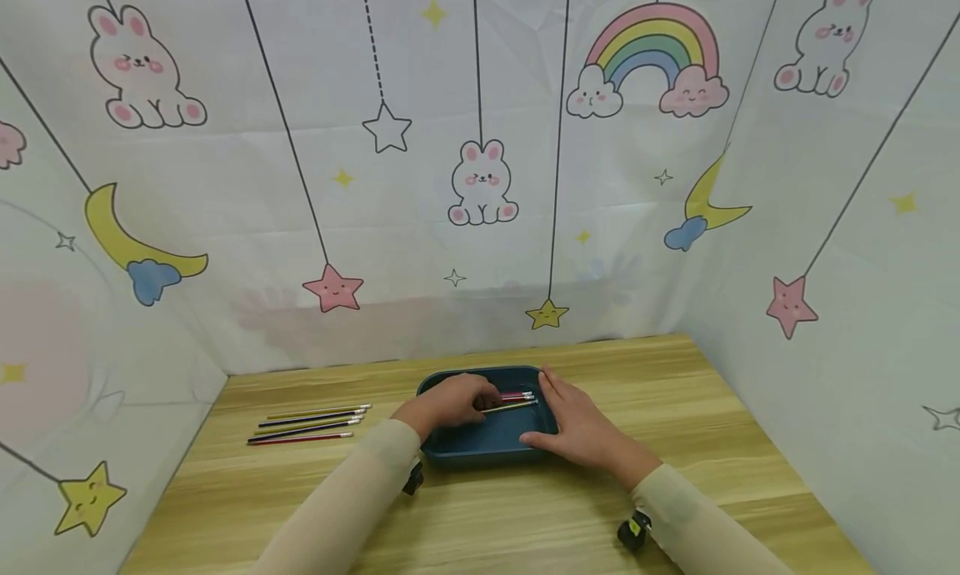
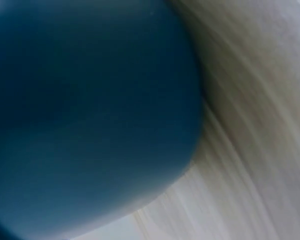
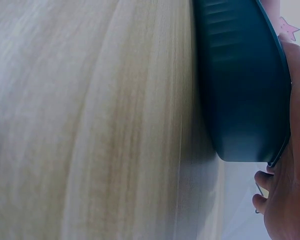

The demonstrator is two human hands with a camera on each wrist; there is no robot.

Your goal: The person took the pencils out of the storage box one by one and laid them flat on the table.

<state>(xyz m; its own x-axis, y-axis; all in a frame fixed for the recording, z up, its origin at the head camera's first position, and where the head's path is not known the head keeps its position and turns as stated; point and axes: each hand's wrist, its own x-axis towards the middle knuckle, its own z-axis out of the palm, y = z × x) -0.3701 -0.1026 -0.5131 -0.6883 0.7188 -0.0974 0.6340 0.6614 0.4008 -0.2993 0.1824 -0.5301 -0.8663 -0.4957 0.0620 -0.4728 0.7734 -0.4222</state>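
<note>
Cream sleeves (image 1: 337, 496) closest to cam, on near side of dark blue tray (image 1: 495, 435), which sits on wood-grain table (image 1: 480, 525). L hand (image 1: 453, 400) dips inside tray, fingers bent over few pencils (image 1: 513, 406) lying there, eraser ends toward tray's R side; can't tell if it's actually pinching any, contact's hidden. R hand (image 1: 588, 429) grips tray's R end, thumb over rim. Approx 5 more pencils, mixed colors (image 1: 300, 439), L of tray, roughly side by side.

tray (image 1: 487, 437): smooth plastic, low sheen | tabletop (image 1: 517, 517): wood-grained, smooth | backdrop (image 1: 420, 225): creased cloth, matt
</note>
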